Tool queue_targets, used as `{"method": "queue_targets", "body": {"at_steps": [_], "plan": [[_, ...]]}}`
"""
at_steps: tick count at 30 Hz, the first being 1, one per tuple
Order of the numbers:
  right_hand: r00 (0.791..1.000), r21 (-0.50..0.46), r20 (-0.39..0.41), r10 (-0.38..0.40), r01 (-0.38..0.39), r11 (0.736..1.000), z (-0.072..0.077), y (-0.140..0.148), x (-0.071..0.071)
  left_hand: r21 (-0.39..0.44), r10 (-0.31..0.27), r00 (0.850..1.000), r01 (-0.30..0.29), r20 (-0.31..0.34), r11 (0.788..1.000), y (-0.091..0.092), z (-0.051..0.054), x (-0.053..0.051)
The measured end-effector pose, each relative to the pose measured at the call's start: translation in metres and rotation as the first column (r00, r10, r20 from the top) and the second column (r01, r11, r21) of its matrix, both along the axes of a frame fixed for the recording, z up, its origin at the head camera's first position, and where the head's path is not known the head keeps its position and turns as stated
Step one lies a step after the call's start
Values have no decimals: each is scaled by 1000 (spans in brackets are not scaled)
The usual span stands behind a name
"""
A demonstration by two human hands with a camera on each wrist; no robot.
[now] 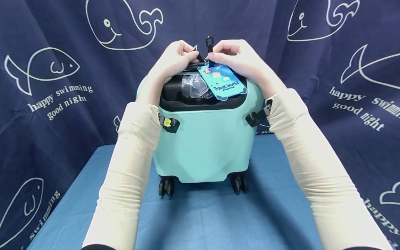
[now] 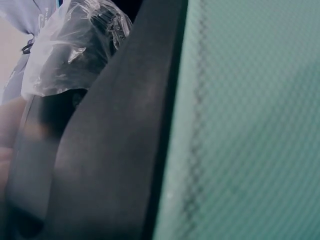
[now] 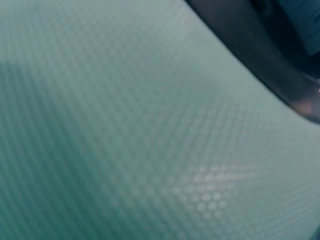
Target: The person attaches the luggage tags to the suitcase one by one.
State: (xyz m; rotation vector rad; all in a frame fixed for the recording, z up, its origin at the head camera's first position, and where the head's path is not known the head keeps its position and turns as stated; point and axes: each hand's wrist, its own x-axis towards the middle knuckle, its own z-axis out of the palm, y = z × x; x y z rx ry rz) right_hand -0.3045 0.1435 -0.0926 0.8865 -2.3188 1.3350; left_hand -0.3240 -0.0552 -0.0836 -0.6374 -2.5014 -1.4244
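A mint-green suitcase stands upright on its wheels, its black top handle partly wrapped in clear plastic. Over the black top panel lies a blue luggage tag printed "Travel World". My left hand pinches one end of the tag's black strap at the suitcase top. Just to its right, my right hand pinches the other part of the strap, whose buckle sticks up above the fingertips. Plastic wrap and the textured shell fill the wrist views; the fingertips' work is hidden there.
Black double wheels rest on a blue cloth-covered table. Dark blue curtains with white whale and fish drawings hang behind and at both sides. A small black wrist camera sits by each cuff, close to the shell.
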Motion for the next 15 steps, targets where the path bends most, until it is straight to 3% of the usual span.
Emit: {"method": "queue_targets", "body": {"at_steps": [6,15], "plan": [[999,-57,29,38,-36,998,0,0,1,101,-42,999,39,24,994,0,0,-1],[994,-113,28,106,-102,988,-1,0,0,189,12,999,-19,39,982,0,-1,-2]]}}
